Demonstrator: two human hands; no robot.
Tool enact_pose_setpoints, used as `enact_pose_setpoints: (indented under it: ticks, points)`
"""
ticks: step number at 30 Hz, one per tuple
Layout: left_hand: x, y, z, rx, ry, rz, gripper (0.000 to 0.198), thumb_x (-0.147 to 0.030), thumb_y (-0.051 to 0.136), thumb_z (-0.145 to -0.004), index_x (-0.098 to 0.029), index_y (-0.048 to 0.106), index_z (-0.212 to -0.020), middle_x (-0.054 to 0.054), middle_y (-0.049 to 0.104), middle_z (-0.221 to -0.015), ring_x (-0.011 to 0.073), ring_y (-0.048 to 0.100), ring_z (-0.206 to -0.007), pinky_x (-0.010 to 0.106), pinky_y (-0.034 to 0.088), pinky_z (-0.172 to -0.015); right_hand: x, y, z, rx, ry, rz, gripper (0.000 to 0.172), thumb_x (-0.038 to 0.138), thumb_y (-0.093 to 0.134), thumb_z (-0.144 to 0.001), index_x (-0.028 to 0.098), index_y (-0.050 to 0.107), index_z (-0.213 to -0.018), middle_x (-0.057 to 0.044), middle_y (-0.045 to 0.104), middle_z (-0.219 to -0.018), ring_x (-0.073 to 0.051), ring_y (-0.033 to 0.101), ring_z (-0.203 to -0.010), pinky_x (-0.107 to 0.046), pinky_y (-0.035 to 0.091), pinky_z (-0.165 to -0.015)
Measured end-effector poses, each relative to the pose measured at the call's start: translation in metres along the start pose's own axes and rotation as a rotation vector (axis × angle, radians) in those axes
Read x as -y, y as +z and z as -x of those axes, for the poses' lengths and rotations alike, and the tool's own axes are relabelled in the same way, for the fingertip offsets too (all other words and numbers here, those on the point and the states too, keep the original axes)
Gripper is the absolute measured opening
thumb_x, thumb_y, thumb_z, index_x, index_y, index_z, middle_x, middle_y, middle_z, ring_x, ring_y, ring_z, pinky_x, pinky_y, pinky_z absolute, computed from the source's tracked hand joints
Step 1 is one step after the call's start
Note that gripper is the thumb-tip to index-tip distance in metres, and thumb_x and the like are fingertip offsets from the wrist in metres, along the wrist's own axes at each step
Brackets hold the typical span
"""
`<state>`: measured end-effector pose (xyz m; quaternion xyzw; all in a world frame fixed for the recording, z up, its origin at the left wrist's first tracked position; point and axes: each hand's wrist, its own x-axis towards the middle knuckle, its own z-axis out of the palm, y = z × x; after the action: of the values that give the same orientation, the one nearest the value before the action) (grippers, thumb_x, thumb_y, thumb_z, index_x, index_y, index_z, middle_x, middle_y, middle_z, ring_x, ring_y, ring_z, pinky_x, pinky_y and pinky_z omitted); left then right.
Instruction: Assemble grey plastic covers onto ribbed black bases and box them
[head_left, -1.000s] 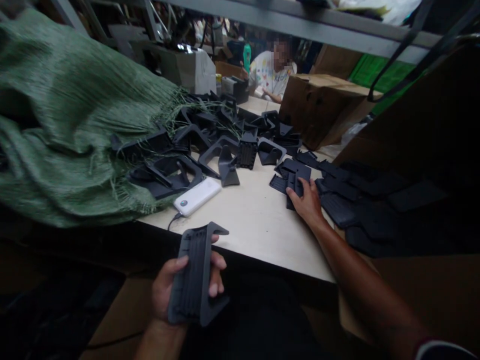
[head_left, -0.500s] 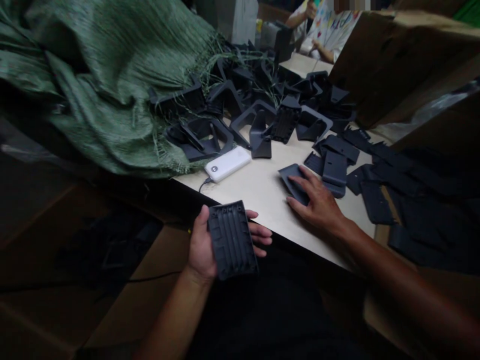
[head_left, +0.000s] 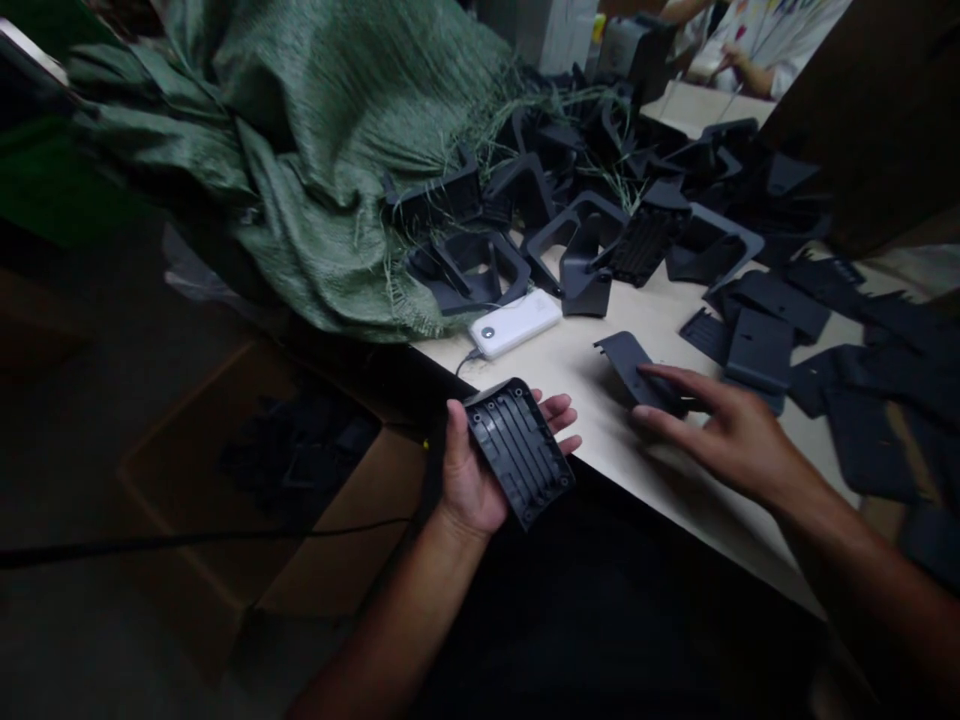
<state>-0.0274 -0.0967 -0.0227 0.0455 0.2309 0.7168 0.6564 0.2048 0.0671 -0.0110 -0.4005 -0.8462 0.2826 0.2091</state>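
A dark ribbed plastic cover [head_left: 525,455] lies across the palm of my left hand [head_left: 476,475]. Its ribbed inner side faces up, my thumb along one edge and the fingertips showing past the other. Over the table, my right hand [head_left: 727,430] grips a smooth dark plastic panel [head_left: 634,365] by its near end, between thumb and fingers. The panel is tilted; whether its far edge touches the table I cannot tell. A white power bank [head_left: 517,322] with a cable rests on the table beyond my left hand.
Dark angular plastic brackets [head_left: 585,250] are heaped at the back, beside a green woven sack [head_left: 322,150]. Flat dark panels [head_left: 761,350] pile up at the right. An open cardboard box [head_left: 322,570] with dark parts stands below left. A person [head_left: 757,60] sits across the table [head_left: 577,380].
The view has swung left, so the table things appear further right. My right hand has gone from lying over the panel to gripping its near end. The cover in my left hand has turned slightly.
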Motion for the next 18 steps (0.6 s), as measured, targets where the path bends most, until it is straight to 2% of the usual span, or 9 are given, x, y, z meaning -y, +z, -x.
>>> enact_pose_setpoints:
  ticks: [2, 4, 7, 10, 18]
  points:
    - [0.0, 0.002, -0.005, -0.028, 0.039, -0.006, 0.082, -0.084, 0.055, -0.087, -0.013, 0.072, -0.124, 0.021, 0.07, -0.138, 0.0399, 0.062, -0.135, 0.059, 0.049, -0.112, 0.03, 0.002, 0.01, -0.029, -0.044, -0.162, 0.052, 0.049, 0.077, -0.091, 0.033, 0.069, -0.14, -0.008, 0.074, -0.135, -0.035, 0.073, -0.115, -0.053, 0.06, -0.1]
    - [-0.001, 0.003, -0.01, -0.063, 0.046, -0.003, 0.077, -0.081, 0.059, -0.087, -0.015, 0.072, -0.124, 0.02, 0.071, -0.138, 0.04, 0.06, -0.137, 0.059, 0.049, -0.114, 0.06, 0.008, 0.02, 0.011, -0.095, -0.257, 0.055, 0.044, 0.076, -0.093, 0.034, 0.064, -0.146, -0.006, 0.069, -0.142, -0.033, 0.07, -0.124, -0.052, 0.057, -0.108]
    - [-0.001, 0.004, -0.016, -0.147, 0.076, -0.016, 0.078, -0.079, 0.065, -0.084, -0.015, 0.072, -0.128, 0.019, 0.074, -0.134, 0.0407, 0.059, -0.139, 0.057, 0.049, -0.114, 0.09, 0.024, 0.032, 0.054, -0.218, -0.249, 0.065, 0.039, 0.078, -0.092, 0.036, 0.056, -0.154, -0.006, 0.065, -0.148, -0.032, 0.065, -0.132, -0.051, 0.054, -0.113]
    - [-0.001, 0.004, -0.018, -0.18, 0.128, -0.055, 0.078, -0.077, 0.07, -0.082, -0.014, 0.073, -0.128, 0.019, 0.074, -0.132, 0.041, 0.059, -0.139, 0.055, 0.05, -0.114, 0.099, 0.043, 0.036, 0.08, -0.259, -0.229, 0.069, 0.039, 0.077, -0.092, 0.036, 0.052, -0.157, -0.007, 0.061, -0.153, -0.032, 0.061, -0.138, -0.051, 0.053, -0.116]
    - [0.001, -0.003, -0.017, -0.2, 0.153, -0.074, 0.07, -0.073, 0.067, -0.088, -0.013, 0.076, -0.123, 0.017, 0.075, -0.132, 0.0367, 0.063, -0.135, 0.048, 0.052, -0.113, 0.101, 0.074, 0.036, 0.114, -0.201, -0.188, 0.061, 0.043, 0.072, -0.096, 0.032, 0.057, -0.154, -0.012, 0.057, -0.157, -0.035, 0.057, -0.143, -0.053, 0.054, -0.114]
